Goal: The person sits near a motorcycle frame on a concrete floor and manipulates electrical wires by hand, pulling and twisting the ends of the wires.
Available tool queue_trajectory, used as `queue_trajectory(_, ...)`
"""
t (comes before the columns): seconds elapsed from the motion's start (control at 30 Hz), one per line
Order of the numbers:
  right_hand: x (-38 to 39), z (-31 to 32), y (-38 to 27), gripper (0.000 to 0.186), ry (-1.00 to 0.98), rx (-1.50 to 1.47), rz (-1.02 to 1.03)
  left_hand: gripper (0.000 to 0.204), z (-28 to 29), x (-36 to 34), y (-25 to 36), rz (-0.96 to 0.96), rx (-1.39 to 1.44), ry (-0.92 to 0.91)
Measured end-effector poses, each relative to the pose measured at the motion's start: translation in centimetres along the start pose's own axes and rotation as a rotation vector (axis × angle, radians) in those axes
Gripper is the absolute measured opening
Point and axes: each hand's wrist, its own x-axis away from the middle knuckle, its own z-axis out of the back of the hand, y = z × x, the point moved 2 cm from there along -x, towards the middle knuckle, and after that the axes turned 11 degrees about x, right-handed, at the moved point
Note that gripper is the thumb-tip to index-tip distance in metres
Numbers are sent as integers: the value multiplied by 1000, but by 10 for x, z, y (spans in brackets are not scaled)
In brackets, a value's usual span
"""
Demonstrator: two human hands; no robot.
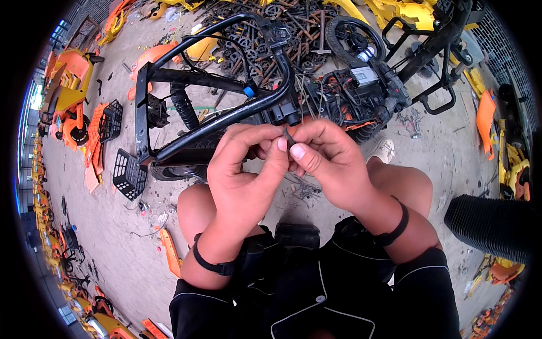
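Observation:
In front of my chest my left hand (240, 175) and my right hand (341, 172) meet, both with thumb and fingers pinched. A small dark, thin piece (289, 135) sits between the two sets of fingertips; its kind is too small to make out. Just beyond my hands lies a stripped black scooter frame (195, 121) with a coil spring shock absorber (182, 105). To its right are bundled wires and dark machine parts (333, 101), with a silver box (364, 75) on top.
A heap of rusty metal parts (299, 34) lies beyond the frame, near a black wheel (354, 40). A black crate (129, 175) and orange panels (95, 152) lie at left. A hammer (322, 34) rests on the heap. A black ribbed object (485, 226) stands at right.

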Motion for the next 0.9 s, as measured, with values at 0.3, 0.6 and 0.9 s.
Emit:
queue_trajectory(0.3,1,-2,0,12,-6,-5,-4,12,2,3,2,9,-7,-31)
queue_trajectory(0.6,1,-2,0,12,-2,14,3,10,1,3,2,-10,2,-50)
queue_trajectory(0.9,3,-2,0,14,-50,-23,-33,12,1,1,0,-65,-47,24)
